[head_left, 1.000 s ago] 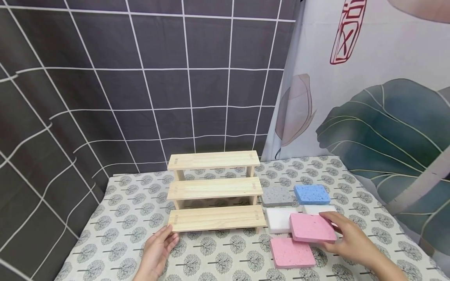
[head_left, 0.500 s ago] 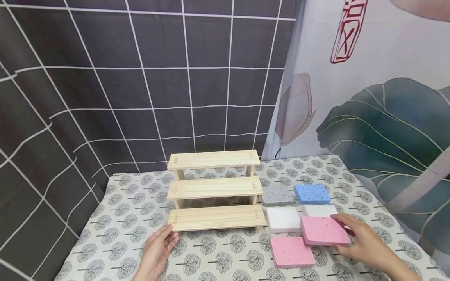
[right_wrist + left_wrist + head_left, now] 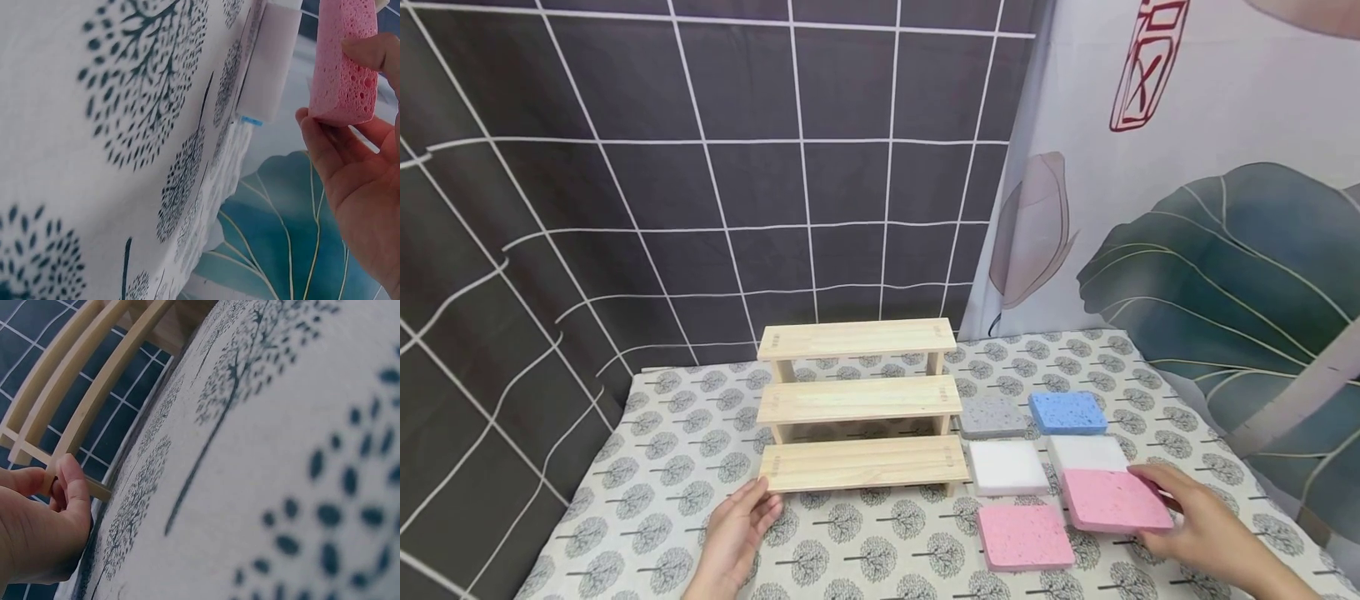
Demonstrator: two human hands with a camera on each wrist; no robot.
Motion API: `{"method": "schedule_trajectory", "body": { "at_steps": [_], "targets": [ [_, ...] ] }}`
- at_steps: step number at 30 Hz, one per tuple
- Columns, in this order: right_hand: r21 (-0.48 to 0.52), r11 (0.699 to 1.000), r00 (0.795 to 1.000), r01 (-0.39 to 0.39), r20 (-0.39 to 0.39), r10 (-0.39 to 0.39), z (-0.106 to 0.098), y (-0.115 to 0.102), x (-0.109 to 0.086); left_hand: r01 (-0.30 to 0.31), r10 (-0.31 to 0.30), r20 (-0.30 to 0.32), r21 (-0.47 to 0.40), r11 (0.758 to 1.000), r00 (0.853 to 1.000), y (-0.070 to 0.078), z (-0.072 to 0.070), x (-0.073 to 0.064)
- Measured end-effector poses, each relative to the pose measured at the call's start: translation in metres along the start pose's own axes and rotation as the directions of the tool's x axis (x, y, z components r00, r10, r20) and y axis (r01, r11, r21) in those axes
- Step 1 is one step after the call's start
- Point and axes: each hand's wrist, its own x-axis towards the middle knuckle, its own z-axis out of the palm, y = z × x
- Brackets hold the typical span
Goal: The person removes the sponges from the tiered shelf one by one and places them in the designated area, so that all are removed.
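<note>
My right hand [image 3: 1198, 525] holds a pink sponge [image 3: 1116, 500] by its right end, thumb on one side and fingers on the other. In the right wrist view this porous sponge [image 3: 344, 69] is held off the cloth. A second pink sponge [image 3: 1025, 537] lies on the cloth to its left. My left hand [image 3: 735, 529] pinches the front left corner of the lowest board of a three-tier wooden shelf [image 3: 861, 464]. The left wrist view shows thumb and fingers of that hand [image 3: 50, 519] around the board's end [image 3: 81, 425].
Beside the shelf lie a grey sponge [image 3: 992, 416], a blue sponge [image 3: 1067, 412], a white block [image 3: 1006, 467] and another white block [image 3: 1086, 451], partly covered by the held sponge. A dark gridded curtain [image 3: 850, 183] hangs behind the tree-patterned cloth [image 3: 662, 492].
My right hand has moved the pink sponge to the right and slightly toward me, away from the other pink sponge. My left hand has stayed at the shelf corner.
</note>
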Motion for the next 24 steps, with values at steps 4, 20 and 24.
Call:
{"method": "schedule_trajectory", "body": {
  "at_steps": [4, 20, 24],
  "targets": [
    [0.020, 1.000, 0.999, -0.023, 0.050, 0.022, -0.002, 0.004, -0.005, -0.007, 0.007, 0.002, -0.011, 1.000, 1.000, 0.000, 0.000, -0.001],
    [-0.111, 0.976, 0.914, -0.187, 0.344, 0.215, -0.005, 0.010, -0.009, -0.011, 0.011, 0.006, -0.011, 1.000, 1.000, 0.000, 0.000, -0.002],
    [-0.157, 0.969, 0.910, -0.191, 0.343, 0.235, -0.004, 0.012, -0.010, -0.009, 0.009, 0.001, -0.009, 1.000, 1.000, 0.000, 0.000, -0.002]
  ]
}}
